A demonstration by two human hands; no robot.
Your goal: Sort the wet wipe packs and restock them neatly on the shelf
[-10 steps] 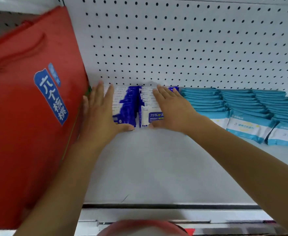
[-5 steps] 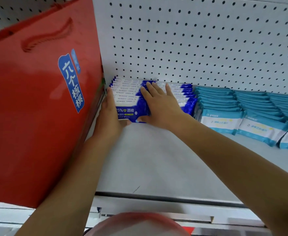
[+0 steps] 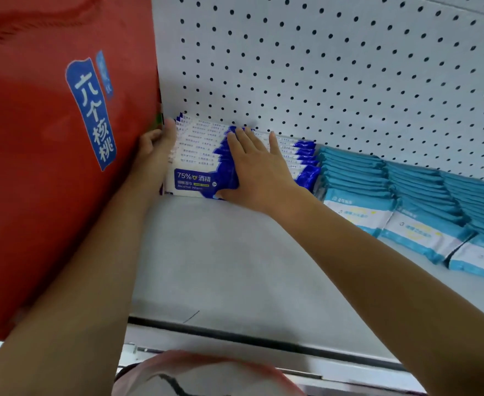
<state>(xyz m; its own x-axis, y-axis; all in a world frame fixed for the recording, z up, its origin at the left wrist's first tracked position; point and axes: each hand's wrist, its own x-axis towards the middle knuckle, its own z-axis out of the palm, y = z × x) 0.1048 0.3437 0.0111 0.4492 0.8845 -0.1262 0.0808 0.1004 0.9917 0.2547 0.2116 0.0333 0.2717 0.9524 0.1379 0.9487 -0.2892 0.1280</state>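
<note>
Two rows of dark blue and white alcohol wipe packs lean back against the pegboard at the rear left of the white shelf. My left hand presses against the left end of the rows, squeezed beside the red bag. My right hand lies flat with straight fingers on top of the packs, where the two rows meet. To the right, three rows of light blue wipe packs lean in overlapping stacks.
A large red paper bag with a blue label stands on the shelf's left side, close against my left hand. White pegboard backs the shelf. A pink rounded object sits below the shelf's front edge.
The two dark blue rows have been pushed together and back towards the pegboard. My left hand slid from the top to the left end; my right hand moved onto the middle.
</note>
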